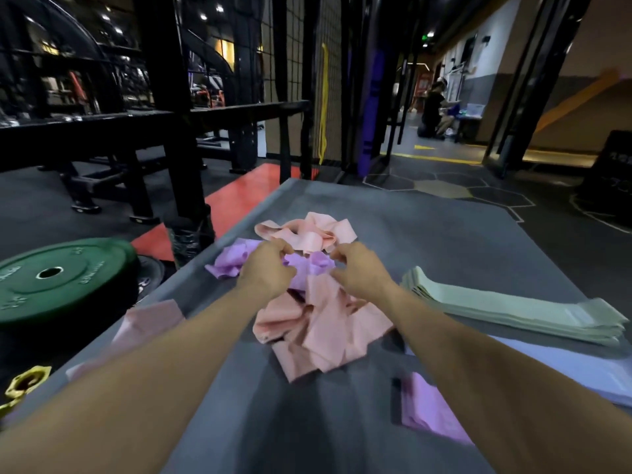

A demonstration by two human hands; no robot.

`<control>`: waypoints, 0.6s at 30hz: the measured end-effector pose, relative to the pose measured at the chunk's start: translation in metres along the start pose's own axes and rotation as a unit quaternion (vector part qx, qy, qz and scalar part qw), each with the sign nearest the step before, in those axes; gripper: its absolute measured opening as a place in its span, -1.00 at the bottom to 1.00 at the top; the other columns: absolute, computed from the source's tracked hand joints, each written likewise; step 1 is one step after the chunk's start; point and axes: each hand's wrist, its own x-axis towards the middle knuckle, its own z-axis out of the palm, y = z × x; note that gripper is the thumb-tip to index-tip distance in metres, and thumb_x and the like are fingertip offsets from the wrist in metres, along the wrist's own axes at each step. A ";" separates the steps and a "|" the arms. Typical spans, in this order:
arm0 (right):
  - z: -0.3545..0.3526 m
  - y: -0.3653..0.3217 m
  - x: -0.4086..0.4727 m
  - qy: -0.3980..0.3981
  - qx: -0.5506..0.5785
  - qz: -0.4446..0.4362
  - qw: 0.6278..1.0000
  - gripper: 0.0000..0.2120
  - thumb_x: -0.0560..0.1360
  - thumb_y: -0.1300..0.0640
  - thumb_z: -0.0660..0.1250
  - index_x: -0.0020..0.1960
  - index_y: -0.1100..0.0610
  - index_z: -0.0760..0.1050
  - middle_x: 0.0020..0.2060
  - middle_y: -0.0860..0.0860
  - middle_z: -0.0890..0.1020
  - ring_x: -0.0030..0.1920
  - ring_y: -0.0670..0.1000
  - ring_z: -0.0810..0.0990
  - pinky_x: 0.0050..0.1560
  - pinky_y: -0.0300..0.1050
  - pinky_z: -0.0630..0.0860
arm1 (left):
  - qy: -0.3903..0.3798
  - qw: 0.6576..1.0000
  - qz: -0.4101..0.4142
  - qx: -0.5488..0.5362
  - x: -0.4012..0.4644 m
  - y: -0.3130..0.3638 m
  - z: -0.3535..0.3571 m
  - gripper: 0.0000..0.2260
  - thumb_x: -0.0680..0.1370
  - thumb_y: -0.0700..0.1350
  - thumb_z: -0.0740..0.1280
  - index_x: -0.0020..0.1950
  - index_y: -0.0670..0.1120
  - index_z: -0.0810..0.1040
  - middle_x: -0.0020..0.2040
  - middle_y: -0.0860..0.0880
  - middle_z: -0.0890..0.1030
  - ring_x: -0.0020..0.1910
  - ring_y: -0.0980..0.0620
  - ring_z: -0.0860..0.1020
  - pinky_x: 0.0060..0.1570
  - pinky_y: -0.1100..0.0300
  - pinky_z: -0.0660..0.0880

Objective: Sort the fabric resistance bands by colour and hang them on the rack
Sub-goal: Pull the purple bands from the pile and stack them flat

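Green rubber shows first at far left: a weight plate [58, 278] lies flat on the floor, its raised lettering too blurred to read. Beside it a grey bench [427, 227] carries the fabric bands. A pale pink band [150, 323] lies at the bench's left edge, partly under the left forearm.

Both arms reach forward from the near edge, nearly straight. The left hand [266, 268] is knuckles-up, its fingers [285, 248] curled down and pinching the crumpled purple band [307, 268] in the middle of the bench. The right hand [359, 268] is just beside it, fingers bent, pinching the same purple fabric at its right end. The band runs roughly left to right between them.

Peach bands [321, 323] are heaped loosely, some behind the hands, more in front. To the right, pale green bands [513, 309] lie flat in a neat stack, long axis running left-right. A purple band [431, 408] lies under the right forearm.
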 end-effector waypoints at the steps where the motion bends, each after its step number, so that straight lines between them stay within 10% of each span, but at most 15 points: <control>1: 0.004 0.001 0.006 0.000 -0.002 0.001 1.000 -0.83 0.43 0.27 0.27 -0.03 0.27 0.58 -0.09 0.22 0.61 -0.10 0.21 0.56 -0.16 -0.05 0.46 | -0.010 1.000 0.003 0.024 0.006 -0.004 0.004 -0.65 0.46 -0.25 0.31 0.24 -0.07 0.49 0.13 -0.06 0.55 0.13 -0.08 0.52 0.09 0.16 0.41; 8: 0.021 0.009 0.020 -0.019 0.000 -0.005 1.000 -0.81 0.44 0.25 0.29 0.04 0.21 0.58 -0.01 0.14 0.61 -0.11 0.15 0.53 -0.16 -0.20 0.40 | -0.121 0.982 0.028 0.140 0.019 -0.023 0.028 -0.75 0.51 -0.16 0.30 0.18 -0.08 0.48 0.14 -0.12 0.54 0.13 -0.17 0.50 0.10 0.02 0.47; 18: -0.013 -0.020 -0.009 0.047 0.089 0.008 0.995 -0.81 0.47 0.22 0.31 0.06 0.24 0.56 -0.01 0.13 0.62 0.00 0.12 0.57 -0.03 -0.12 0.45 | 0.016 0.998 0.034 -0.046 -0.008 0.021 -0.033 -0.82 0.55 -0.15 0.31 -0.24 -0.09 0.42 -0.33 0.01 0.45 -0.25 -0.07 0.43 -0.33 0.18 0.36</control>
